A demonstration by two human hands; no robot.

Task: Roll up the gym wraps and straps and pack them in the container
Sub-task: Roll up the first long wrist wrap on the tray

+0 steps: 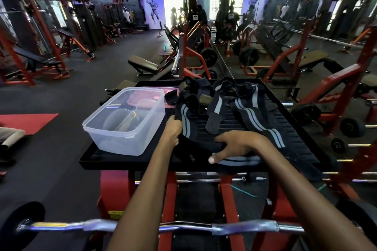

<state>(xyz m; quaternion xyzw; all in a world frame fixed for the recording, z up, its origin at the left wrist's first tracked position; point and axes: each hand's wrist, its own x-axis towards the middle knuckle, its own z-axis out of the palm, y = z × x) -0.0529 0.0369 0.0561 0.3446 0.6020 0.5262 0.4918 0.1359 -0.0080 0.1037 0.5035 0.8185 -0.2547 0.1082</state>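
Observation:
A heap of dark gym wraps with grey stripes [253, 112] and black straps [214, 120] lies on a black ribbed platform [302, 144]. My left hand [172, 130] grips the near end of one striped wrap [186, 120] at the platform's middle. My right hand [238, 145] rests on the folded end of the same wrap near the front edge, fingers spread and thumb out. A clear plastic container [126, 120] stands on the platform's left side with nothing in it. Its pink lid [142, 98] lies behind it.
A curl bar [142, 227] with a black plate crosses the bottom of the view in front of the red frame [225, 199]. Red benches, racks and loose weight plates surround the platform. A mirror wall runs along the right. Several people stand far back.

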